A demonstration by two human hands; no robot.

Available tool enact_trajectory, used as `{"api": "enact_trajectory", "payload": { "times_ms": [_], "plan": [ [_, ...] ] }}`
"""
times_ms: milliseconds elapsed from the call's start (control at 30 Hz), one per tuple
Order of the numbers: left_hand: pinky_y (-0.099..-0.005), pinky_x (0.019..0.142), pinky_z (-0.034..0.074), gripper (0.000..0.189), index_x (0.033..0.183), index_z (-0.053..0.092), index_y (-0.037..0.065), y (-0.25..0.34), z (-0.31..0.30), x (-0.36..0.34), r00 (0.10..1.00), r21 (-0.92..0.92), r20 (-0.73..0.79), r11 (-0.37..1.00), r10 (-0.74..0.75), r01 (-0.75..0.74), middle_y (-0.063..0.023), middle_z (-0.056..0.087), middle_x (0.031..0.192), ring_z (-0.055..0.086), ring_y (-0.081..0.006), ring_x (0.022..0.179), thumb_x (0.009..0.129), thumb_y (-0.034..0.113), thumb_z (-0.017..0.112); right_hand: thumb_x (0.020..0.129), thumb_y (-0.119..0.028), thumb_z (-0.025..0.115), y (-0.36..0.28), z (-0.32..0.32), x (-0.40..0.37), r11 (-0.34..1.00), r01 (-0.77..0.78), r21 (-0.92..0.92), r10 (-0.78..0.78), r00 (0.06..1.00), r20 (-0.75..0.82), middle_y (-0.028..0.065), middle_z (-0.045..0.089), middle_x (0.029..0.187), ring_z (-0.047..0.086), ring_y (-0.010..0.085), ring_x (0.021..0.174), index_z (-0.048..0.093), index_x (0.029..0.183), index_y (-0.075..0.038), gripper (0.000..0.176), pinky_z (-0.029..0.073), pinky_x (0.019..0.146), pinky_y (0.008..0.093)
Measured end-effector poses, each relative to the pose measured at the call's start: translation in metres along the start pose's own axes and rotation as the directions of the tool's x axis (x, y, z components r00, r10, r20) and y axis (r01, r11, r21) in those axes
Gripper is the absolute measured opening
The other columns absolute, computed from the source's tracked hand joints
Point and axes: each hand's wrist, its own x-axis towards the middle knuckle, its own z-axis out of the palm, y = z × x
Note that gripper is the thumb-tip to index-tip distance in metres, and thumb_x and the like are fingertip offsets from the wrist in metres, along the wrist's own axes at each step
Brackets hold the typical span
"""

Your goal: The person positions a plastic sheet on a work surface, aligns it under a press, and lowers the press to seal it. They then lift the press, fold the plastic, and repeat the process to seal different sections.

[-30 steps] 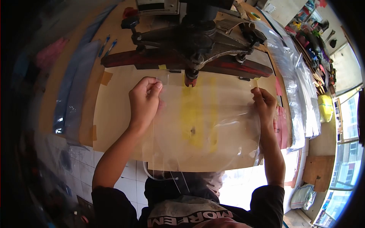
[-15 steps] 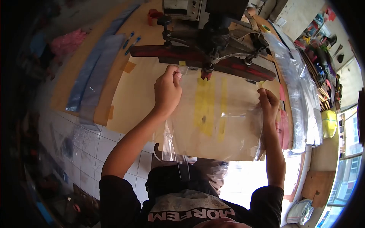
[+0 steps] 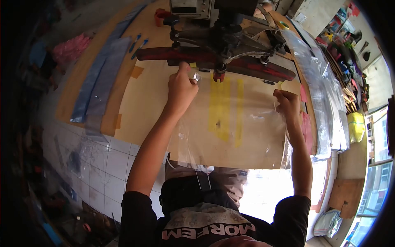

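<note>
A clear plastic sheet (image 3: 263,123) lies over the pale board (image 3: 144,92), and its lower edge hangs past the board's near side. My left hand (image 3: 182,88) is closed on the sheet's far left corner, where the plastic bunches and shines. At the far right corner, my right hand (image 3: 289,103) pinches the same sheet between thumb and fingers. Yellow tape strips (image 3: 220,107) show through the plastic. Just beyond both hands, a long dark-red pressing bar (image 3: 181,54) of a machine hangs over the board.
Bluish plastic sheets (image 3: 108,78) lie on the left, beside two blue pens (image 3: 139,48). More clear plastic (image 3: 323,94) is stacked on the right. A red cup (image 3: 161,18) and a control box (image 3: 191,8) stand at the back. A tape roll (image 3: 284,25) sits behind the bar.
Both hands have moved slightly away from me, toward the bar, with the sheet. My left wrist has turned a little, and the view has shifted slightly.
</note>
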Motion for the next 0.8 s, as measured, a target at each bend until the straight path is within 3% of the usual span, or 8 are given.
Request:
{"api": "enact_trajectory", "payload": {
  "times_ms": [100, 167, 300, 367, 500, 700, 800],
  "plan": [
    [-0.0375, 0.060, 0.049, 0.025, 0.097, 0.055, 0.002, -0.002, 0.007, 0.001, 0.989, 0.106, -0.098, 0.989, 0.111, -0.100, -0.0148, 0.063, 0.064, 0.064, -0.0279, 0.063, 0.073, -0.003, 0.058, 0.081, -0.027, 0.067, 0.009, 0.000, 0.009, 0.994, 0.015, -0.106, -0.017, 1.000, -0.015, 0.0069, 0.060, 0.056, 0.056, 0.0126, 0.045, 0.071, 0.084, 0.002, 0.029, 0.044, 0.048, 0.0292],
    [-0.0381, 0.062, 0.049, 0.018, 0.090, 0.058, 0.002, -0.002, 0.008, 0.000, 0.989, 0.115, -0.063, 0.985, 0.138, -0.130, -0.0156, 0.063, 0.066, 0.064, -0.0298, 0.066, 0.072, -0.002, 0.059, 0.078, -0.025, 0.069, 0.024, -0.001, 0.017, 0.967, 0.058, -0.248, -0.056, 0.998, 0.018, 0.0090, 0.062, 0.057, 0.058, 0.0142, 0.046, 0.071, 0.086, -0.001, 0.025, 0.045, 0.050, 0.0301],
    [-0.0384, 0.065, 0.051, 0.005, 0.070, 0.065, 0.001, 0.001, 0.009, 0.000, 0.981, 0.134, -0.048, 0.974, 0.189, -0.181, -0.0167, 0.064, 0.071, 0.063, -0.0339, 0.069, 0.070, 0.000, 0.059, 0.074, -0.023, 0.072, 0.014, 0.004, 0.013, 0.973, 0.045, -0.228, -0.049, 0.999, -0.014, 0.0108, 0.064, 0.059, 0.060, 0.0170, 0.049, 0.071, 0.086, -0.003, 0.023, 0.046, 0.052, 0.0314],
    [-0.0384, 0.066, 0.051, 0.006, 0.070, 0.065, 0.002, 0.004, 0.010, -0.001, 0.990, 0.145, -0.034, 0.980, 0.140, -0.134, -0.0166, 0.064, 0.071, 0.064, -0.0340, 0.069, 0.070, 0.000, 0.060, 0.071, -0.022, 0.073, 0.017, 0.002, 0.016, 0.921, 0.140, -0.362, -0.164, 0.986, -0.036, 0.0125, 0.065, 0.061, 0.062, 0.0191, 0.053, 0.070, 0.085, -0.003, 0.023, 0.046, 0.053, 0.0321],
    [-0.0384, 0.066, 0.052, 0.007, 0.069, 0.066, 0.002, 0.005, 0.012, 0.002, 0.999, 0.183, 0.014, 0.982, 0.043, -0.045, -0.0160, 0.064, 0.071, 0.064, -0.0343, 0.070, 0.070, 0.000, 0.060, 0.071, -0.019, 0.070, 0.009, -0.001, 0.013, 0.930, 0.126, -0.345, -0.131, 0.991, 0.011, 0.0125, 0.065, 0.062, 0.064, 0.0201, 0.056, 0.069, 0.082, -0.002, 0.020, 0.048, 0.054, 0.0325],
    [-0.0386, 0.066, 0.051, 0.007, 0.069, 0.066, 0.002, 0.006, 0.013, 0.003, 0.999, 0.201, 0.033, 0.979, 0.029, -0.035, -0.0165, 0.064, 0.070, 0.064, -0.0344, 0.070, 0.070, 0.000, 0.059, 0.071, -0.017, 0.066, 0.019, -0.011, 0.017, 0.969, 0.112, -0.222, -0.091, 0.991, 0.103, 0.0126, 0.067, 0.067, 0.066, 0.0216, 0.060, 0.071, 0.080, -0.003, 0.018, 0.051, 0.061, 0.0324],
    [-0.0401, 0.068, 0.053, 0.006, 0.070, 0.066, 0.002, 0.005, 0.012, 0.007, 0.998, 0.200, 0.045, 0.979, 0.038, -0.046, -0.0177, 0.065, 0.074, 0.064, -0.0353, 0.072, 0.069, 0.000, 0.061, 0.070, -0.018, 0.067, 0.017, -0.008, 0.018, 0.941, 0.122, -0.314, -0.113, 0.992, 0.046, 0.0132, 0.068, 0.068, 0.066, 0.0229, 0.062, 0.072, 0.082, -0.004, 0.018, 0.051, 0.063, 0.0329]
  ]
}}
